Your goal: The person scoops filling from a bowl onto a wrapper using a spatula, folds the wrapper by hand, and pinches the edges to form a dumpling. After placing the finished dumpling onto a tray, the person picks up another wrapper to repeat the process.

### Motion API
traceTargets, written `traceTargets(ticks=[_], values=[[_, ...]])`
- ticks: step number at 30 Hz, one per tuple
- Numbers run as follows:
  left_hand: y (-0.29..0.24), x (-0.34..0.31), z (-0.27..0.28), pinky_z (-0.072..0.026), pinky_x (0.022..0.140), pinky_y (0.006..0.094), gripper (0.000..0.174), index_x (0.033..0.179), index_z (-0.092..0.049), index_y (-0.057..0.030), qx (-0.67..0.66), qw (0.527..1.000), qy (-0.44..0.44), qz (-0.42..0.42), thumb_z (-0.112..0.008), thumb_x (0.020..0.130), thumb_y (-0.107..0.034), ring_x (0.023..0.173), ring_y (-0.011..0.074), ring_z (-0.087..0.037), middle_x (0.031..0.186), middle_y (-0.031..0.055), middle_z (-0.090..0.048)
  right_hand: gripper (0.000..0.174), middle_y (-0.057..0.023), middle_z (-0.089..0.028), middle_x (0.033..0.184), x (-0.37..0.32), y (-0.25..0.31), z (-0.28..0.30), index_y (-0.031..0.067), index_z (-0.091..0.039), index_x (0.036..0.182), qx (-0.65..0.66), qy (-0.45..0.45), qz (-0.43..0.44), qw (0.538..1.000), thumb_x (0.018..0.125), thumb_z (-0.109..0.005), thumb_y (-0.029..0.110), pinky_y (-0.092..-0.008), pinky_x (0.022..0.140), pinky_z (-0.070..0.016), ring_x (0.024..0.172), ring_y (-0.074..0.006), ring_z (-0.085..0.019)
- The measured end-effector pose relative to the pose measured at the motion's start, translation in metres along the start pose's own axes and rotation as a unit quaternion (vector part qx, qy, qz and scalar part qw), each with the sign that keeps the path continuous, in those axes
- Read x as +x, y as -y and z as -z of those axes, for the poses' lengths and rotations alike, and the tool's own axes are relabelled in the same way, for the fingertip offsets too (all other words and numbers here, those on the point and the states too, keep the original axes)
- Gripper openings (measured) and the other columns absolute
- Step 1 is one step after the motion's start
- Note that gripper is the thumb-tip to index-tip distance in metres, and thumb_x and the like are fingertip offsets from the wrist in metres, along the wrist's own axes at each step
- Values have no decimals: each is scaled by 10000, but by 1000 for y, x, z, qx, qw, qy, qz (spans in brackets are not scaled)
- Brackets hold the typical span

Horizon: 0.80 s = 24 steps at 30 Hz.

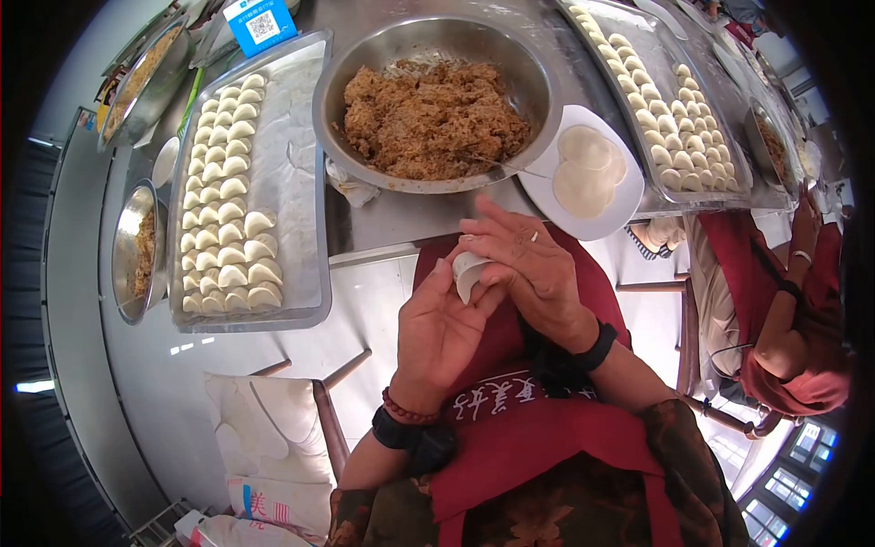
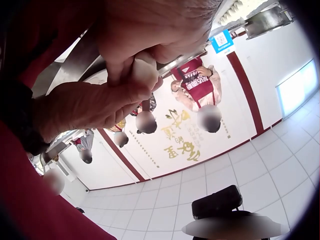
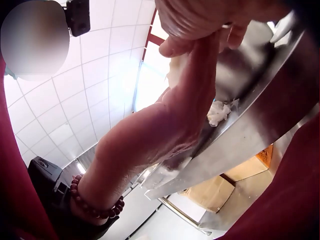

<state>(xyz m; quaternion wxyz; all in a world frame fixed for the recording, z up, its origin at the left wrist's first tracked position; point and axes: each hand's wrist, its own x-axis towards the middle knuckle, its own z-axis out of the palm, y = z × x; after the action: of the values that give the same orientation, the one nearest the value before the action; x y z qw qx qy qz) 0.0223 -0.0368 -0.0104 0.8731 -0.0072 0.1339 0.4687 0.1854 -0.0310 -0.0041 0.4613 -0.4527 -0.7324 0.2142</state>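
A folded, pale dumpling (image 1: 469, 273) is held between both hands in front of the apron. My left hand (image 1: 442, 333) supports it from the left, its thumb and fingertips gripping the edge. From the right, my right hand (image 1: 540, 278) pinches the dough, with its outer fingers stretched over the top. In the left wrist view the dumpling (image 2: 144, 75) shows between thumb and fingers; the hands mostly hide it in the right wrist view. Just beyond the hands stand a metal bowl (image 1: 538, 82) of brown filling (image 1: 437, 118) and a white plate (image 1: 624, 210) with round wrappers (image 1: 588, 173).
A tray (image 1: 301, 191) with rows of dumplings lies left of the bowl; another tray (image 1: 661, 64) lies right. Smaller metal bowls stand at the far left. A blue QR-code sign (image 1: 262, 25) stands behind. Another person (image 1: 802, 328) sits at the right. A chair (image 1: 273, 419) is lower left.
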Motion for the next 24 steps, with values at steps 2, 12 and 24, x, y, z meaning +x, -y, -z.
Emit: traceTargets(ticks=[2, 12, 24], values=[[-1, 0, -2, -435, 1082, 429, 368, 1325, -479, 24, 17, 1000, -18, 1, -383, 1061, -213, 1114, 212, -594, 1256, 120, -592, 323, -79, -691, 1190, -2, 1, -1, 86, -706, 1129, 34, 2, -30, 999, 830, -725, 209, -397, 1027, -420, 1301, -309, -532], [-5, -2, -8, -425, 1091, 468, 333, 1289, -491, -10, 82, 996, -15, 19, -373, 1062, -222, 1193, 244, -567, 1289, 119, -579, 125, -103, -727, 1069, -4, 0, -3, 74, -717, 960, 161, 7, -83, 983, 847, -686, 31, -381, 1016, -442, 1267, -316, -560], [-20, -3, -10, -463, 1019, 442, 479, 1309, -481, -28, 173, 979, -27, 103, -265, 1082, -390, 1171, 246, -576, 1271, 132, -583, 198, -53, -640, 1284, 4, 7, 9, 133, -660, 911, 10, 181, 14, 983, 744, -765, 109, -438, 1061, -376, 1365, -333, -455]])
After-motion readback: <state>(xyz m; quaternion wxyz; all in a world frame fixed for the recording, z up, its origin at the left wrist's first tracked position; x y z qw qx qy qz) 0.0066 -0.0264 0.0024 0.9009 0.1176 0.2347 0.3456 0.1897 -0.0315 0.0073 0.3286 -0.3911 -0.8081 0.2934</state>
